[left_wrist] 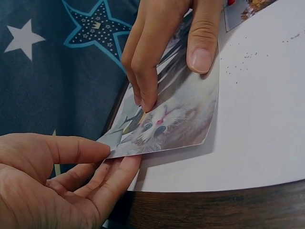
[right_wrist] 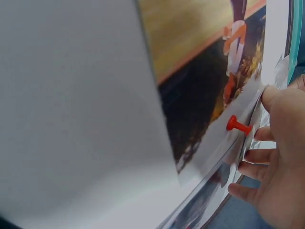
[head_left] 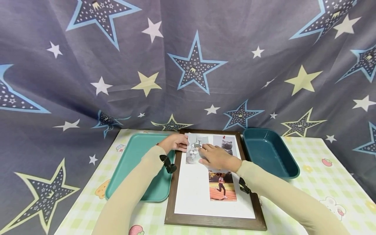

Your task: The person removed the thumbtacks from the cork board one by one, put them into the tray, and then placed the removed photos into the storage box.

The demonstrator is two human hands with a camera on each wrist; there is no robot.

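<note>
A photo of a white cat (head_left: pixel 192 158) lies at the upper left of a white board with a brown frame (head_left: pixel 215 221). My left hand (head_left: pixel 176 143) pinches the photo's corner between thumb and fingers; that edge is lifted off the board in the left wrist view. On the photo's face rest fingertips of my right hand (left_wrist: pixel 164 45), with the thumb spread apart near its other edge. A grey cat photo (head_left: pixel 228 144) with a red pushpin (head_left: pixel 224 137) is at the upper right. Below it is a runner photo (head_left: pixel 222 189), with a red pushpin (right_wrist: pixel 233 123) beside the right hand.
A green tray (head_left: pixel 136 156) lies left of the frame, under the left forearm. To the right stands a deep teal bin (head_left: pixel 270 153). A checked tablecloth (head_left: pixel 311 189) covers the table, and a star-patterned curtain (head_left: pixel 235 81) hangs behind.
</note>
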